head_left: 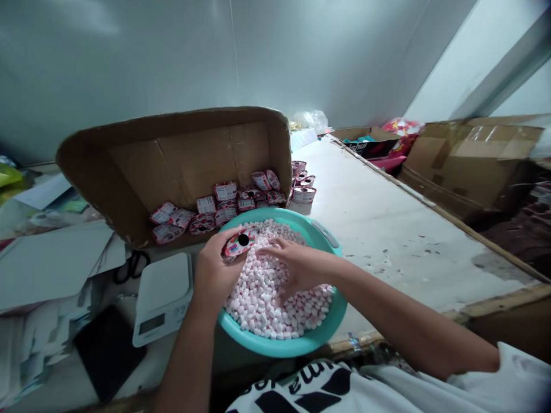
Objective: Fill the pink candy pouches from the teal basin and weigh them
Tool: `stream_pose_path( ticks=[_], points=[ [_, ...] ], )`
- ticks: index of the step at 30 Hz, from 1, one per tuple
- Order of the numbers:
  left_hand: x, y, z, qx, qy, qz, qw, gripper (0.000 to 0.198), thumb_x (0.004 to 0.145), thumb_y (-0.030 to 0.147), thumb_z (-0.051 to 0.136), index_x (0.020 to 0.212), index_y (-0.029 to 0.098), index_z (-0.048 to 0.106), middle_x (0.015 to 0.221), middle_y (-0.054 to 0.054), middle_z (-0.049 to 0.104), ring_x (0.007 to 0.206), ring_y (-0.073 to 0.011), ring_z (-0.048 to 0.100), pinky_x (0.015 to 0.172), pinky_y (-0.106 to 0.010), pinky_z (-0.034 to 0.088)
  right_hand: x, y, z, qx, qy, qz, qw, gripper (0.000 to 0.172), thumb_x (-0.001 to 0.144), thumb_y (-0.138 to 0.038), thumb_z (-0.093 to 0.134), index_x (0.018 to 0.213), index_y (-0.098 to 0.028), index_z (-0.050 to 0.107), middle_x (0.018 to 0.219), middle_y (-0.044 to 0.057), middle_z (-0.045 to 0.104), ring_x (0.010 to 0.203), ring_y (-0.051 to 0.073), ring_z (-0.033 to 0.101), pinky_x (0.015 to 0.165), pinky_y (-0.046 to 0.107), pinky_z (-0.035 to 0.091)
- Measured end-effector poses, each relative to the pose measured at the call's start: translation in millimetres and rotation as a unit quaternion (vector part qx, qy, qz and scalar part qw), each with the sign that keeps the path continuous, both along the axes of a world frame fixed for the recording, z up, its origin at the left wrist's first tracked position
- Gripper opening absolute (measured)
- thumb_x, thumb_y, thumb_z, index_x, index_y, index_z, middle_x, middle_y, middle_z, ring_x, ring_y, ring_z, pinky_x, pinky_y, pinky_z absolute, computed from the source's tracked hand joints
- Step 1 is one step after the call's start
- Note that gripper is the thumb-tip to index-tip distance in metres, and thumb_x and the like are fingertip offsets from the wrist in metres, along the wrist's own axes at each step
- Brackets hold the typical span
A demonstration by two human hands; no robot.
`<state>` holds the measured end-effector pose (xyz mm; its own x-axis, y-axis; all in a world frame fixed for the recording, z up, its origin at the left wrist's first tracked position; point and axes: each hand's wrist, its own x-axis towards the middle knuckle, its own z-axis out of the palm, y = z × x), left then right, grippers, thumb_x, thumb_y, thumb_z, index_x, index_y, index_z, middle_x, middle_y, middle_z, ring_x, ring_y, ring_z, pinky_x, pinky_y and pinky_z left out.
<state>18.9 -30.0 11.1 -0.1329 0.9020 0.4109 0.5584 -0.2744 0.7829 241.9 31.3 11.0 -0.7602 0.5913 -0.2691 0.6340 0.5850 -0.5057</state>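
Pink pouch [239, 241] seems light and floppy, best held by its mouth; left hand [214, 275] pinches it, right hand [298, 267] spreads over candies [264, 312].

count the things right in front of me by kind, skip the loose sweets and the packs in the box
teal basin: 1
open cardboard box: 1
white scale: 1
pack in left hand: 1
total: 4
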Motion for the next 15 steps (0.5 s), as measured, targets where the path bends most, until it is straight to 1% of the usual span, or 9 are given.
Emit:
stream_pose_path(
  ticks=[2, 3, 6, 8, 11, 13, 15],
  points=[
    [0, 10, 3.4, 0.001, 0.019, -0.034, 0.999, 0.038, 0.079, 0.022, 0.072, 0.117, 0.024, 0.067, 0.121, -0.004, 0.069, 0.111, -0.0219, 0.066, 0.100, -0.034, 0.050, 0, 1, -0.5, 0.009, 0.010, 0.001, 1.000, 0.114, 0.055, -0.064, 0.089, 0.152, -0.033, 0.038, 0.147, 0.017, 0.038, 0.125, 0.042, 0.049, 0.097, 0.048, 0.048],
    [0, 15, 4.0, -0.004, 0.028, -0.052, 0.998, 0.038, 0.078, 0.020, 0.072, 0.115, 0.023, 0.067, 0.121, -0.005, 0.069, 0.112, -0.0223, 0.065, 0.101, -0.034, 0.050, -1, 3, -1.0, 0.017, 0.012, 0.005, 1.000, 0.110, 0.057, -0.063, 0.089, 0.151, -0.030, 0.041, 0.139, 0.017, 0.046, 0.118, 0.039, 0.054, 0.093, 0.045, 0.049],
    [-1, 24, 1.6, -0.036, 0.056, -0.109, 0.992, 0.035, 0.077, 0.017, 0.071, 0.111, 0.022, 0.066, 0.117, -0.005, 0.069, 0.109, -0.0222, 0.065, 0.096, -0.033, 0.050, -1, 10, -4.9, 0.028, 0.018, 0.019, 0.999, 0.097, 0.062, -0.051, 0.089, 0.145, -0.021, 0.049, 0.122, 0.015, 0.060, 0.107, 0.034, 0.060, 0.086, 0.037, 0.049],
    [-4, 25, -1.2, -0.061, 0.070, -0.125, 0.988, 0.035, 0.077, 0.018, 0.071, 0.111, 0.022, 0.065, 0.114, -0.004, 0.069, 0.106, -0.0216, 0.065, 0.091, -0.031, 0.051, -2, 16, -8.5, 0.017, 0.022, 0.014, 1.000, 0.086, 0.065, -0.041, 0.089, 0.140, -0.019, 0.053, 0.118, 0.013, 0.065, 0.104, 0.032, 0.061, 0.081, 0.032, 0.048],
    [-7, 21, -2.7, -0.083, 0.084, -0.114, 0.987, 0.036, 0.077, 0.020, 0.072, 0.112, 0.023, 0.063, 0.112, -0.003, 0.069, 0.103, -0.0205, 0.065, 0.089, -0.030, 0.050, -5, 20, -10.4, 0.004, 0.014, -0.008, 1.000, 0.073, 0.064, -0.029, 0.087, 0.131, -0.016, 0.061, 0.109, 0.009, 0.070, 0.092, 0.027, 0.064, 0.071, 0.027, 0.045],
    [-8, 18, -1.9, -0.086, 0.095, -0.116, 0.985, 0.035, 0.078, 0.021, 0.072, 0.111, 0.024, 0.062, 0.110, -0.002, 0.069, 0.102, -0.0201, 0.065, 0.088, -0.029, 0.049, -8, 20, -6.3, 0.003, -0.001, -0.029, 1.000, 0.065, 0.064, -0.024, 0.084, 0.126, -0.016, 0.065, 0.096, 0.006, 0.072, 0.081, 0.022, 0.063, 0.064, 0.025, 0.041],
    [-8, 17, -1.4, -0.084, 0.102, -0.122, 0.984, 0.033, 0.079, 0.024, 0.073, 0.110, 0.024, 0.062, 0.110, -0.002, 0.068, 0.102, -0.0199, 0.064, 0.087, -0.028, 0.049, -11, 19, 3.4, 0.001, -0.011, -0.061, 0.998, 0.057, 0.065, -0.023, 0.082, 0.120, -0.016, 0.068, 0.085, 0.003, 0.070, 0.072, 0.018, 0.061, 0.059, 0.024, 0.037]
  ],
)
